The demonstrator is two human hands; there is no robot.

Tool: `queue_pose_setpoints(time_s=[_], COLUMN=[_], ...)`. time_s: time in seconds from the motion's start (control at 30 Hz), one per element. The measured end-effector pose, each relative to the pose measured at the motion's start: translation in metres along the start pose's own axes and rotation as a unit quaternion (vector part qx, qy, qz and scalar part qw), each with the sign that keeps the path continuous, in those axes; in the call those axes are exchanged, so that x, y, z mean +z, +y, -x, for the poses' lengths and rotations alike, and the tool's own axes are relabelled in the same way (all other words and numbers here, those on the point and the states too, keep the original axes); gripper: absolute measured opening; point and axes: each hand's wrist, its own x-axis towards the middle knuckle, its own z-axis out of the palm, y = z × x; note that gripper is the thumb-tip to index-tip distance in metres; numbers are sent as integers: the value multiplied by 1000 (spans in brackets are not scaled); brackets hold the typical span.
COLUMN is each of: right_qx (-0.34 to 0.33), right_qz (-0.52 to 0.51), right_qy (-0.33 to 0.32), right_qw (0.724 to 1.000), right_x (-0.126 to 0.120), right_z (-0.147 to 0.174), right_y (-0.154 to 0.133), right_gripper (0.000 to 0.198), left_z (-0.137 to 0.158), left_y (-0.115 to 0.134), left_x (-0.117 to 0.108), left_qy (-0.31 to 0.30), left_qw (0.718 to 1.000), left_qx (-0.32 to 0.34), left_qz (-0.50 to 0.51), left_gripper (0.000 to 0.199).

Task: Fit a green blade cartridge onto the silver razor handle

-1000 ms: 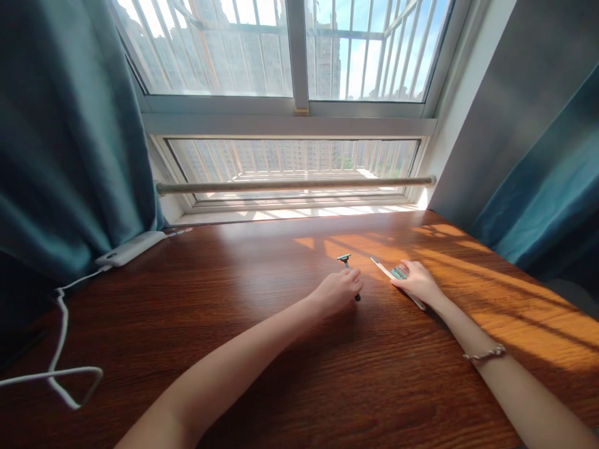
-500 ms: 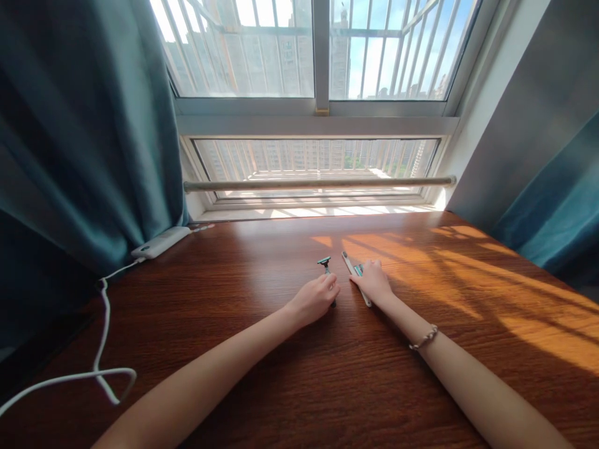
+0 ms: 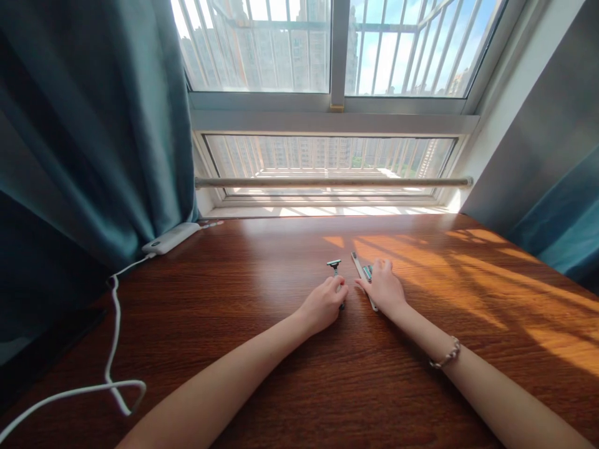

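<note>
My left hand [image 3: 325, 304] is closed around the handle of a razor [image 3: 334, 264]. The razor's head points away from me, and the handle end pokes out below the fingers. To its right, a pale toothbrush [image 3: 359, 267] with a dark head lies slanted on the table. My right hand [image 3: 386, 291] rests over the toothbrush's right side, thumb and fingers apart, the thumb crossing the handle. Between thumb and fingers shows a small teal and silver piece [image 3: 367, 272], like a razor head; whatever part of it lies beneath the hand is hidden.
The brown wooden table [image 3: 262, 262] reaches to the window, where a horizontal rail [image 3: 327, 183] runs across. A white power strip [image 3: 173, 238] sits by the left curtain [image 3: 140, 125], its white cable [image 3: 112, 349] trailing toward me. Sunlight stripes the right side.
The whole view has shifted a little, so everything appears further right. My right thumb and fingers look slightly more spread. The left hand keeps hold of the razor.
</note>
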Motion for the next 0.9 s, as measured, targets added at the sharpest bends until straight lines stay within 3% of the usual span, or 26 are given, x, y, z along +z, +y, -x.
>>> queue_pose_setpoints(time_s=[0.07,0.13,0.27,0.53,0.7,0.9], right_qx=[-34,-115,-196,-310,-355,-363], right_qz=[7,8,-51,-172,-171,-141], right_qy=[26,62,86,45,31,29], right_qw=[999,991,975,934,919,921], right_x=[-2,-1,5,4,6,9], right_z=[15,28,43,51,51,50], right_y=[0,3,7,1,2,4], right_gripper=[56,45,33,14,21,22], left_z=[0,-1,-3,-6,-6,-4], left_y=[0,1,2,3,2,-2], left_x=[-1,-2,-5,-7,-5,1], left_qy=[0,-2,-10,-30,-26,18], left_qw=[1000,1000,1000,1000,999,998], left_qx=[-3,-2,0,2,6,25], left_qz=[2,3,4,4,28,54], left_gripper=[33,31,26,19,24,39])
